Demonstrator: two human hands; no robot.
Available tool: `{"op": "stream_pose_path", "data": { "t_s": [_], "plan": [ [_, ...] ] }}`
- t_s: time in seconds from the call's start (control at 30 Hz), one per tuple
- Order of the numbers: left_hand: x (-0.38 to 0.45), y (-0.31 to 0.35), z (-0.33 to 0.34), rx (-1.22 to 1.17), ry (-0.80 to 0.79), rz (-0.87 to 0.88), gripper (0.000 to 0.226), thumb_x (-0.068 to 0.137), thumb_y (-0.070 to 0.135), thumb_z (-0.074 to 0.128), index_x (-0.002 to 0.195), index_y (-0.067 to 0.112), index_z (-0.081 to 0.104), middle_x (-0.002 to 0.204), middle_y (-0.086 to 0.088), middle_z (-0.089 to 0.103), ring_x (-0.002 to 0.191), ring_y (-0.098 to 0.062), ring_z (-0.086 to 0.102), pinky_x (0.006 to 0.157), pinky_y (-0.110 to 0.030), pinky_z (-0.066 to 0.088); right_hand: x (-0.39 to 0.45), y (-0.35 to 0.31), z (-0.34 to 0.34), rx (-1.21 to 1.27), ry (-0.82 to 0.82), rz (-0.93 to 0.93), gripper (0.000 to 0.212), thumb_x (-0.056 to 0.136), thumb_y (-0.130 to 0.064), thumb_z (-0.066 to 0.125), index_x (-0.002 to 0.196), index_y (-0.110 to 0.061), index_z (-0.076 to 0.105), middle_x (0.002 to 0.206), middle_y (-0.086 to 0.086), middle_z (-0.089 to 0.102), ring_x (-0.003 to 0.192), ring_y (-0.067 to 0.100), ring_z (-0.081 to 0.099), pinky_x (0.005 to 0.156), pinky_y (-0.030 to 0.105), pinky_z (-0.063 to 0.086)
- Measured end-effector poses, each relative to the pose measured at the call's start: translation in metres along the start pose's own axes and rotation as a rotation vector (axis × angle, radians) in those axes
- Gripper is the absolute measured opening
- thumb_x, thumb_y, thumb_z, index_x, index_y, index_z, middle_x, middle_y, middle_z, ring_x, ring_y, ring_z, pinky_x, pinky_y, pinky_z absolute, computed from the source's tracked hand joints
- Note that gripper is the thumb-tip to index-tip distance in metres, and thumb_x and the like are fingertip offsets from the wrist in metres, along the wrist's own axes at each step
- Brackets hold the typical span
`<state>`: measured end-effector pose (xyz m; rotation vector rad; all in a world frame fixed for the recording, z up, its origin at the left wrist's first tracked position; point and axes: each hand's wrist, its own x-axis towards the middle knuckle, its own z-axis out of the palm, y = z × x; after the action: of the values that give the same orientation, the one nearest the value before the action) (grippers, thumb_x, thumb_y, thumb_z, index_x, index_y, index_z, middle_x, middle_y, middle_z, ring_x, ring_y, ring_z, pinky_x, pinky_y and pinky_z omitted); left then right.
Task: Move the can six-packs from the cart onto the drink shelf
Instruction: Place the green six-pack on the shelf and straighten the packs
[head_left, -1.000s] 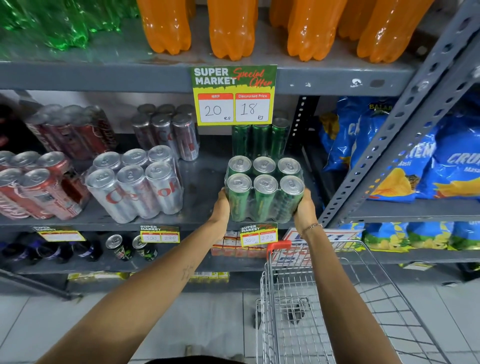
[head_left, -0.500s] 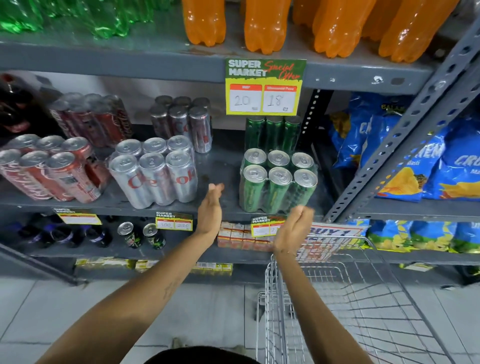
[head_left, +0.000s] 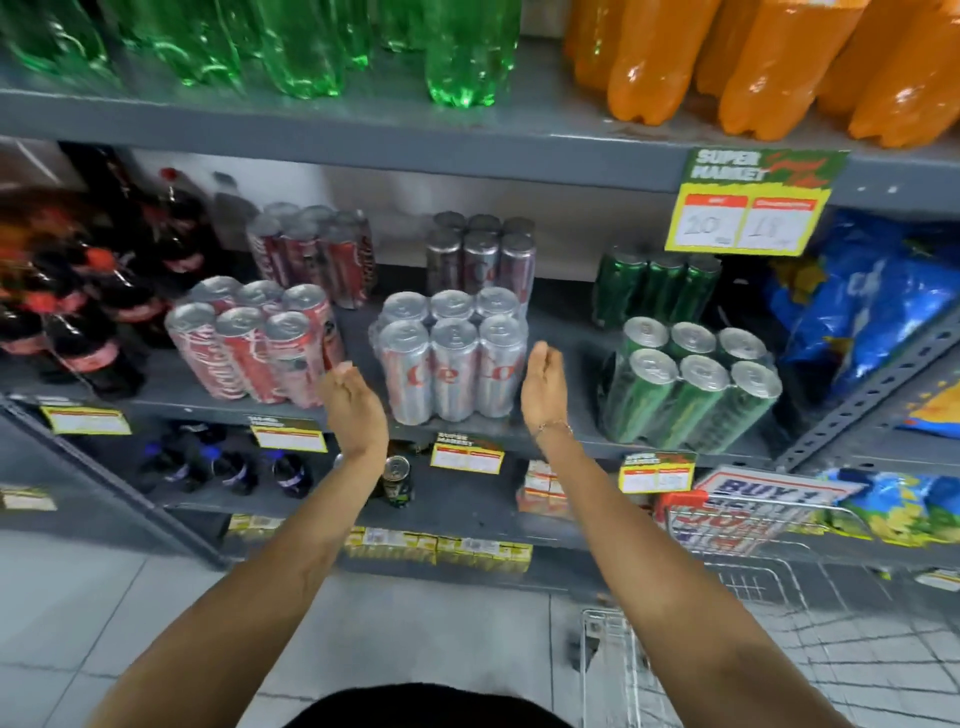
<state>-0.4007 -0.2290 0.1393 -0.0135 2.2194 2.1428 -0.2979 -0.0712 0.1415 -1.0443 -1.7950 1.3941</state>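
Bare forearms, thin chain bracelet (head_left: 555, 427) at the right wrist, black garment (head_left: 426, 707) below.

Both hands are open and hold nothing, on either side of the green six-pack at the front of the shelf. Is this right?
Not quite. In the head view the open, empty left hand and right hand flank the silver six-pack, not the green six-pack, which stands further right on the shelf.

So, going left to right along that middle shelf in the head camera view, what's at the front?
Dark cola bottles → red can six-pack → left hand → silver can six-pack → right hand → green can six-pack → blue snack bags.
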Motion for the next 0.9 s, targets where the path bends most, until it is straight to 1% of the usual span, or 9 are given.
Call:
{"op": "stream_pose_path", "data": {
  "t_s": [0.07, 0.13, 0.17, 0.23, 0.3, 0.47, 0.6, 0.73, 0.9],
  "plan": [
    [0.007, 0.009, 0.002, 0.076, -0.074, 0.007, 0.032, 0.101, 0.026, 0.026, 0.103, 0.012, 0.054, 0.111, -0.012, 0.051, 0.104, -0.021, 0.046, 0.094, -0.037, 0.032, 0.005, -0.007, 0.007, 0.074, -0.085, 0.081, 0.060, 0.096, -0.052, 0.017, 0.120, -0.012, 0.054, 0.126, 0.001, 0.056, 0.115, 0.014, 0.048, 0.107, 0.033, 0.033],
    [0.013, 0.016, 0.006, -0.023, -0.223, -0.153, 0.053, 0.101, 0.043, 0.021, 0.141, 0.014, 0.040, 0.149, -0.007, 0.039, 0.136, -0.021, 0.036, 0.112, -0.037, 0.024, 0.008, -0.010, 0.013, 0.168, -0.164, 0.132, 0.074, 0.089, -0.066, 0.009, 0.125, -0.022, 0.056, 0.130, 0.003, 0.059, 0.118, 0.015, 0.052, 0.108, 0.036, 0.036],
    [0.016, 0.017, 0.010, -0.112, -0.299, -0.246, 0.062, 0.098, 0.051, 0.018, 0.147, 0.016, 0.033, 0.154, -0.004, 0.033, 0.140, -0.020, 0.033, 0.114, -0.036, 0.024, 0.008, -0.011, 0.015, 0.216, -0.189, 0.152, 0.077, 0.087, -0.068, 0.007, 0.127, -0.025, 0.056, 0.131, 0.003, 0.059, 0.116, 0.015, 0.053, 0.108, 0.036, 0.037],
    [0.017, 0.016, 0.013, -0.247, -0.421, -0.335, 0.071, 0.095, 0.060, 0.013, 0.144, 0.018, 0.041, 0.146, -0.003, 0.046, 0.133, -0.018, 0.043, 0.110, -0.033, 0.033, 0.006, -0.013, 0.019, 0.279, -0.210, 0.188, 0.078, 0.086, -0.069, 0.005, 0.129, -0.025, 0.054, 0.130, 0.004, 0.059, 0.116, 0.016, 0.055, 0.105, 0.035, 0.039],
    [0.012, 0.017, 0.014, -0.275, -0.487, -0.315, 0.071, 0.094, 0.060, 0.010, 0.140, 0.018, 0.045, 0.138, 0.000, 0.052, 0.128, -0.015, 0.047, 0.107, -0.031, 0.035, 0.004, -0.016, 0.019, 0.309, -0.212, 0.215, 0.079, 0.087, -0.069, 0.005, 0.131, -0.024, 0.053, 0.130, 0.004, 0.059, 0.117, 0.017, 0.055, 0.101, 0.033, 0.041],
    [0.010, 0.011, 0.018, -0.253, -0.485, -0.298, 0.067, 0.096, 0.056, 0.012, 0.143, 0.017, 0.040, 0.147, -0.003, 0.046, 0.137, -0.018, 0.041, 0.115, -0.032, 0.029, 0.000, -0.020, 0.018, 0.367, -0.223, 0.265, 0.071, 0.094, -0.057, 0.005, 0.133, -0.018, 0.050, 0.117, -0.002, 0.056, 0.108, 0.013, 0.052, 0.095, 0.027, 0.039],
    [0.012, 0.013, 0.018, -0.192, -0.461, -0.321, 0.069, 0.097, 0.055, 0.014, 0.144, 0.010, 0.040, 0.150, -0.011, 0.042, 0.140, -0.026, 0.037, 0.117, -0.035, 0.027, -0.006, -0.019, 0.021, 0.397, -0.190, 0.287, 0.066, 0.095, -0.055, 0.010, 0.129, -0.018, 0.053, 0.125, 0.005, 0.059, 0.110, 0.014, 0.053, 0.095, 0.027, 0.039],
    [0.014, 0.016, 0.018, -0.190, -0.491, -0.327, 0.065, 0.098, 0.053, 0.013, 0.140, 0.017, 0.045, 0.145, -0.006, 0.049, 0.137, -0.021, 0.042, 0.117, -0.034, 0.027, -0.014, -0.014, 0.018, 0.405, -0.133, 0.294, 0.060, 0.097, -0.051, 0.013, 0.130, -0.017, 0.052, 0.114, -0.002, 0.056, 0.105, 0.011, 0.051, 0.093, 0.024, 0.037],
    [0.010, 0.017, 0.015, -0.226, -0.568, -0.327, 0.063, 0.100, 0.048, 0.011, 0.143, 0.015, 0.041, 0.146, -0.006, 0.047, 0.138, -0.019, 0.040, 0.107, -0.025, 0.029, -0.024, -0.008, 0.017, 0.417, -0.091, 0.285, 0.059, 0.098, -0.050, 0.016, 0.134, -0.016, 0.048, 0.128, 0.004, 0.056, 0.105, 0.010, 0.052, 0.086, 0.019, 0.041]
  ]
}}
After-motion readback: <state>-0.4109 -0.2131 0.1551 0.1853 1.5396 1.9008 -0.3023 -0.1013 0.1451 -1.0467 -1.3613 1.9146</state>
